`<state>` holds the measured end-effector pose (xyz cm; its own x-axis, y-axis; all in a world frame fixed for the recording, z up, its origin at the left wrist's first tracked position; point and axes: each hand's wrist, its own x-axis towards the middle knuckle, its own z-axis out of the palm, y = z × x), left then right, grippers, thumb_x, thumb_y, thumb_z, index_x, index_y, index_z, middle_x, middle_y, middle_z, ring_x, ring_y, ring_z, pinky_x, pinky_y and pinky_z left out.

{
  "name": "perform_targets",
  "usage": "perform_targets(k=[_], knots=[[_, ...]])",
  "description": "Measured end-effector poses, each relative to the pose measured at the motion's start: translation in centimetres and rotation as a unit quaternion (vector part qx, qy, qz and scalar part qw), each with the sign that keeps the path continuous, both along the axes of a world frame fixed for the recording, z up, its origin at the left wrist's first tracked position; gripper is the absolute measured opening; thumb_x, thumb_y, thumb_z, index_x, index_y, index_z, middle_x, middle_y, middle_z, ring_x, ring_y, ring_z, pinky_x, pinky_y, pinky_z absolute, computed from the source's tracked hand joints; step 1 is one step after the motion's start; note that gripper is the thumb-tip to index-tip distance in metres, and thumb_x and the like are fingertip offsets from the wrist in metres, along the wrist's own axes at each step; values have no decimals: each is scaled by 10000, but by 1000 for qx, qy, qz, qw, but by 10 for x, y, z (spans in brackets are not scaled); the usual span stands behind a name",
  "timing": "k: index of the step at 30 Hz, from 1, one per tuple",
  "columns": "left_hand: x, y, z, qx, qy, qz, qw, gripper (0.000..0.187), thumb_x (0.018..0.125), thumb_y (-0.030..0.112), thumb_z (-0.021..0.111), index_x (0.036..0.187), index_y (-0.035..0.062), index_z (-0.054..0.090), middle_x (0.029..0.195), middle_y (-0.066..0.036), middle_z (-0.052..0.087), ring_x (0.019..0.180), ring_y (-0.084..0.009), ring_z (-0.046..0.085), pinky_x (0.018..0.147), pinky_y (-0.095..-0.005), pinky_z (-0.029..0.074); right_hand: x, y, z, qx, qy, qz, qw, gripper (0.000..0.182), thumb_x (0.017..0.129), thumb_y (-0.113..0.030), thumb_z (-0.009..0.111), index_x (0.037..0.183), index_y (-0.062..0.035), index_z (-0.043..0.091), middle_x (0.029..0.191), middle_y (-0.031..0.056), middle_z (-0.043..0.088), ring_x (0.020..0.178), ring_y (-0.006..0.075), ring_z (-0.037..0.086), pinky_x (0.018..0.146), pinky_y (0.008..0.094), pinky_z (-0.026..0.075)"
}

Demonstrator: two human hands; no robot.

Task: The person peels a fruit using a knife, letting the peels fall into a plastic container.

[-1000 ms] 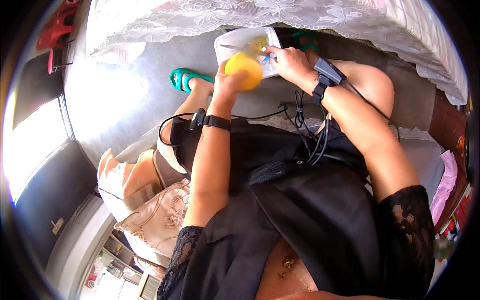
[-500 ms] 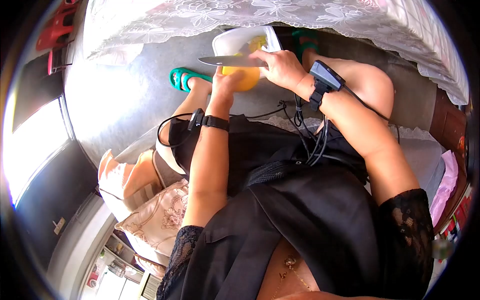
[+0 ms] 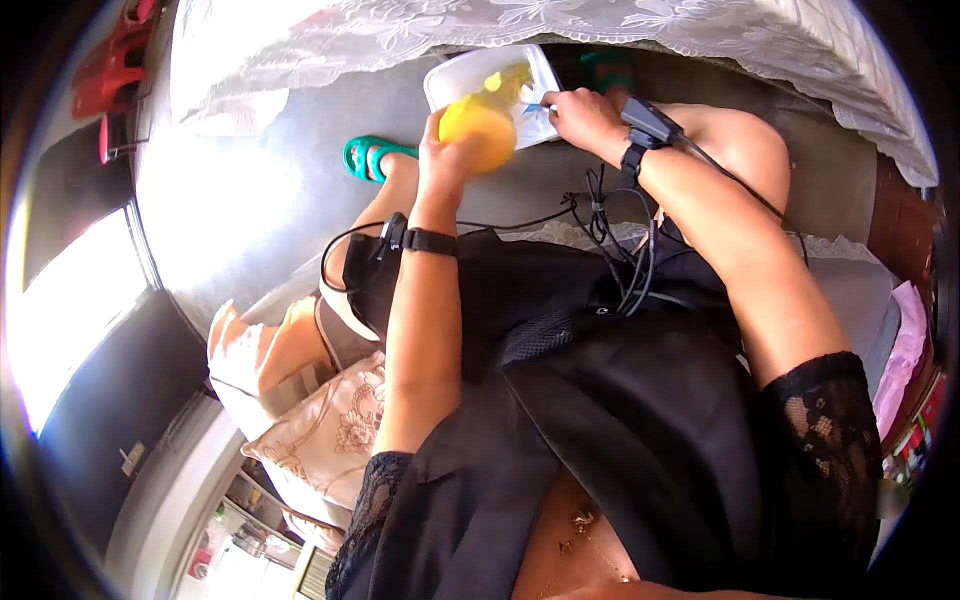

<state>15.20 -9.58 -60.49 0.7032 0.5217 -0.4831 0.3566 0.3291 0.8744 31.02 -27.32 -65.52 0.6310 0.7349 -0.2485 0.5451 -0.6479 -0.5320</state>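
My left hand [image 3: 447, 160] is wrapped round a large yellow-orange fruit [image 3: 480, 132], held up near a white bin. The bin [image 3: 440, 84] stands on the floor by the tablecloth, with yellow peel-like pieces [image 3: 508, 80] in it. Right of the fruit, over the bin's right side, my right hand [image 3: 583, 118] is closed round the dark handle of the knife. The blade is hard to make out at this angle and seems to point toward the bin.
A white lace tablecloth [image 3: 380, 40] hangs along the top. Green sandals [image 3: 366, 157] are on my feet. Black cables [image 3: 600, 225] loop over my lap. A patterned cushion [image 3: 335, 425] lies at the lower left, with red chairs [image 3: 105, 80] at the upper left.
The knife has moved off the fruit to the right, and its blade no longer lies across it. My right hand has turned and shifted right. The fruit is slightly higher.
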Motion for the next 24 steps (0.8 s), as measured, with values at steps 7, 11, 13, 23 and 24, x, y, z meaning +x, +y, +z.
perform_targets(k=[7,11,13,23,24], knots=[[1,6,-18,13,-18,32,999,489,825,33,703,1288,13,546,1096,-109,675,958,-202,676,812,-326,568,-9,23,56,155,-43,49,986,270,879,-208,660,1144,-172,696,799,165,711,758,359,707,713,449,581],[0,6,-21,45,31,18,998,451,833,70,723,1251,-8,574,1085,-103,691,934,-175,677,800,-314,565,-15,22,62,197,-78,88,973,301,854,-197,699,1155,-197,683,869,134,730,768,325,715,706,415,593],[3,4,-17,61,37,8,997,446,820,67,726,1237,-16,589,1081,-109,697,935,-173,676,801,-311,564,-12,23,62,204,-83,87,972,310,847,-215,717,1155,-207,685,868,131,730,762,322,713,704,408,593],[2,-3,-11,138,97,-69,983,451,767,2,692,1208,-23,602,1018,-91,691,905,-193,670,823,-313,547,-3,13,25,86,-16,60,994,230,876,-225,638,1084,-199,732,763,181,691,768,372,698,717,473,570],[1,-5,-11,79,46,-53,994,463,767,9,689,1219,-18,597,1045,-101,690,921,-191,668,816,-320,549,-1,10,14,44,-39,59,996,231,873,-216,637,1081,-190,735,773,184,696,774,378,699,718,473,570]])
